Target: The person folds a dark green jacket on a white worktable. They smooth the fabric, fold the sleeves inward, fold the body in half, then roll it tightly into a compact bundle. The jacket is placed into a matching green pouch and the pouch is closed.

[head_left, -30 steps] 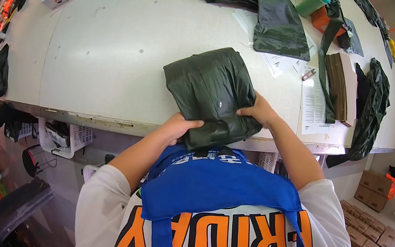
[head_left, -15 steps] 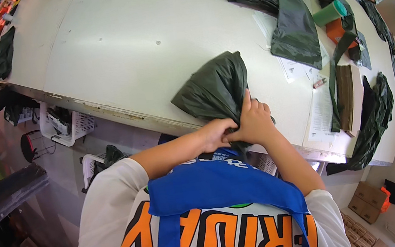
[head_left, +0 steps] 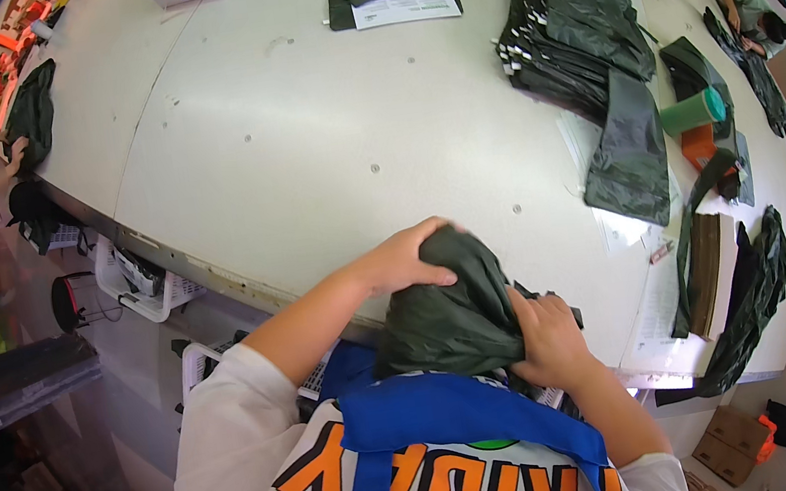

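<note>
A bunched piece of dark green, slightly shiny fabric [head_left: 451, 303], perhaps a garment, is held against my front at the table's near edge. My left hand [head_left: 415, 257] grips its upper left, thumb laid across the cloth and fingers curled behind the far side. On the right, my right hand [head_left: 548, 336] holds gathered folds, with the thumb pointing up along the cloth and the other fingers bent. A small dark end of something pokes out beside its knuckles; I cannot make out what it is. The lower part of the fabric disappears behind my blue apron [head_left: 476, 407].
On the pale table [head_left: 299, 148], a stack of folded dark garments [head_left: 574, 29] lies far right. Near it are a green cylinder [head_left: 693, 110], papers [head_left: 657, 299] and a crumpled dark garment [head_left: 752, 295]. White baskets [head_left: 143, 286] sit below the left edge. Co-workers [head_left: 754, 24] are farther off.
My left hand has left the gathered near end and now grips the fabric's upper left. The spread cloth has been drawn in toward my body and bunched. The view has shifted toward the table's far side.
</note>
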Available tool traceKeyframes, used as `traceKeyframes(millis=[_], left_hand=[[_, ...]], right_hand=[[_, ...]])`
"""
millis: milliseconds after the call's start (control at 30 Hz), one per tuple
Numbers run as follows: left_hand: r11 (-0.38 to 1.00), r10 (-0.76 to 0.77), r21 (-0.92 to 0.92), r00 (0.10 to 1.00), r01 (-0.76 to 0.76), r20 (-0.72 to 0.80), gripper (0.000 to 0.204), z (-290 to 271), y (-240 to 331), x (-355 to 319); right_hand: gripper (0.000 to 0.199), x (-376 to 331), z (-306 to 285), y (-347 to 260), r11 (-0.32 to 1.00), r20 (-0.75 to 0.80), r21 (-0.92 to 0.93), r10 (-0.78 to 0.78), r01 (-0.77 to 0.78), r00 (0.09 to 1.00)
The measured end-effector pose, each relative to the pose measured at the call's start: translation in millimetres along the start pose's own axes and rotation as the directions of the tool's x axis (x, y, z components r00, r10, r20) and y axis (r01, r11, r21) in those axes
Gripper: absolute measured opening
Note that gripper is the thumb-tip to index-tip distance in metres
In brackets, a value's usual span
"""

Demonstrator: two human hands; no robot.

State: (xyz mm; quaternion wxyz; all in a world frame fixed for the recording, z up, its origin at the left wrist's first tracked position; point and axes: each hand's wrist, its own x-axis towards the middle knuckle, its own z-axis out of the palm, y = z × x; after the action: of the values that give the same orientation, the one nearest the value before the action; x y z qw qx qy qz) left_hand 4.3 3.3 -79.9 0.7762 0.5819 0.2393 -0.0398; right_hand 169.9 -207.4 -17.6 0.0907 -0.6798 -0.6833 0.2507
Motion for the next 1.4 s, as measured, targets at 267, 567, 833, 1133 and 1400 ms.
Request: traceKeyframes(millis=[267,567,833,1133,1400], left_hand=[[0.477,0.45,0.764,0.867,-0.435,0.213,0.072,-136,-23,125],[0.263,0.196,0.772,0.752,0.578,-0.63,0.082,-297,91,269],[0.074,0.15,0.941,0.929,0.331,-0.338,0.066,-127,28,143],[0.963,0.153,0.257,0.947,-0.079,-0.283,0.068,-21,-33,27],[0.987,0.144,-0.081,0.985,-0.137,0.098,0.042,-10,-25,-35]], right_hand=[[0.078,21,41,35,0.827,0.093,0.213,0.513,-0.52,0.853],[0.074,31,45,58,0.776,0.088,0.195,0.596,-0.6,0.798],[0.073,32,49,52,0.744,0.05,0.253,0.628,-0.618,0.776],[0.072,0,18,32,0.82,-0.064,0.282,0.533,-0.497,0.844],[0.077,-14,0,-17,0.848,0.125,0.399,0.327,-0.349,0.937]])
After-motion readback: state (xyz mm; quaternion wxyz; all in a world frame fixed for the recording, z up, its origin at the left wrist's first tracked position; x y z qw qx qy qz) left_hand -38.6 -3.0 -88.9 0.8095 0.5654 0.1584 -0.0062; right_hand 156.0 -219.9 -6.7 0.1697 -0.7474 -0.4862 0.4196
